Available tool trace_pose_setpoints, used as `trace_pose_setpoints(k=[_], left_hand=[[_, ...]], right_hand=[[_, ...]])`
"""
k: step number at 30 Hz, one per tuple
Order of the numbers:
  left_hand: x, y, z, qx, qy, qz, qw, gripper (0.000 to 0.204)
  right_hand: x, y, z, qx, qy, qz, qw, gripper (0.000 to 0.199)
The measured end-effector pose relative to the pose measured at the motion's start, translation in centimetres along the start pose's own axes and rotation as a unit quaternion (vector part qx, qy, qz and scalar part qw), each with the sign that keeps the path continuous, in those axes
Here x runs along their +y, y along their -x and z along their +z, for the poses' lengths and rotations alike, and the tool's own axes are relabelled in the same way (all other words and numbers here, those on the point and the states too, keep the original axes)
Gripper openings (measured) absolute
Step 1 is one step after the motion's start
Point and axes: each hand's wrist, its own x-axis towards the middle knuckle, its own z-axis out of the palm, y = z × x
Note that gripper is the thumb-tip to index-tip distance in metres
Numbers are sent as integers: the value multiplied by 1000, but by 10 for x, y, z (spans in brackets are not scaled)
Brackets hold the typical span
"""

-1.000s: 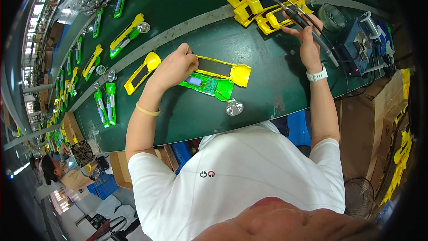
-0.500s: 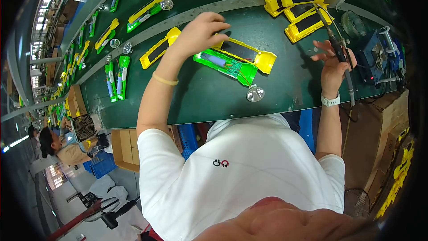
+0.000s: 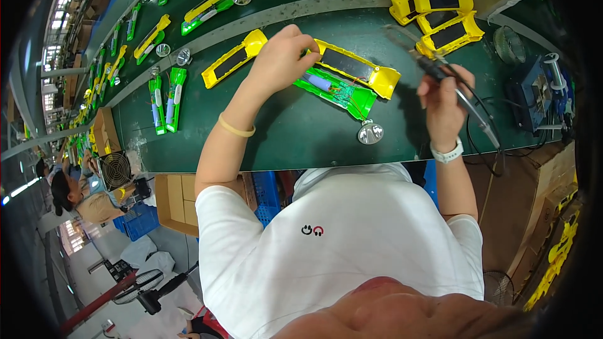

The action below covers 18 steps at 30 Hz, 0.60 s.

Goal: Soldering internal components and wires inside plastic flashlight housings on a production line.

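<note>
My left hand (image 3: 286, 56) rests on an open green casing half (image 3: 336, 91) with a blue battery cell and wires inside, pinching near its top end. A yellow casing half (image 3: 358, 68) with a dark panel lies right beside it. A round silver reflector (image 3: 370, 132) sits on wires below the green half. My right hand (image 3: 445, 103) grips a soldering iron (image 3: 419, 58), its tip raised above the mat to the right of the yellow half. The cable of the iron trails down to the right.
A stack of yellow casing halves (image 3: 440, 0) lies at the upper right. A blue soldering station (image 3: 540, 94) stands at the right edge. Another yellow casing (image 3: 233, 58) lies left of my hand. More green and yellow units (image 3: 166, 97) line the conveyor (image 3: 207, 31). Another person (image 3: 75, 191) sits lower left.
My right hand has brought the soldering iron down from the yellow stack toward the open casing. My left hand has stayed on the green half.
</note>
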Motion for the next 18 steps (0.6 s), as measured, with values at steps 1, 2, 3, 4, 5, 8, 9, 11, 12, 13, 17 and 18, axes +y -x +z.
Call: trace_pose_setpoints(k=[1, 2, 3, 4, 5, 8, 9, 11, 12, 13, 17, 18], left_hand=[[0, -4, 2, 0, -1, -2, 1000, 12], [0, -8, 5, -32, -31, -1, 999, 13], [0, -11, 7, -66, -61, 2, 996, 14], [1, -12, 8, -75, -58, 16, 995, 14], [0, -13, 8, -76, -58, 17, 995, 14], [-2, -13, 9, -90, -73, 25, 993, 14], [-4, -13, 9, -91, -68, 40, 993, 14], [-5, -13, 10, -93, -64, 53, 992, 14], [-5, -13, 9, -88, -58, 59, 993, 13], [-5, -12, 9, -83, -53, 65, 993, 12], [-8, -13, 10, -74, -51, 82, 993, 11], [-8, -13, 10, -72, -59, 88, 992, 11]], right_hand=[[5, 3, 7, -1, 12, 36, 999, 23], [7, 7, 14, -18, 31, 74, 997, 24], [12, 7, 20, -41, 32, 85, 995, 26], [15, 9, 30, -24, 9, 100, 995, 26], [17, 9, 35, -28, 17, 115, 993, 26], [25, 12, 43, -55, 48, 139, 988, 26], [26, 13, 46, -65, 52, 145, 986, 26], [30, 13, 49, -67, 63, 139, 986, 25], [31, 14, 50, -71, 63, 148, 984, 25], [32, 14, 51, -75, 64, 156, 983, 25], [35, 13, 51, -82, 83, 146, 982, 25], [36, 14, 52, -82, 76, 141, 984, 24]])
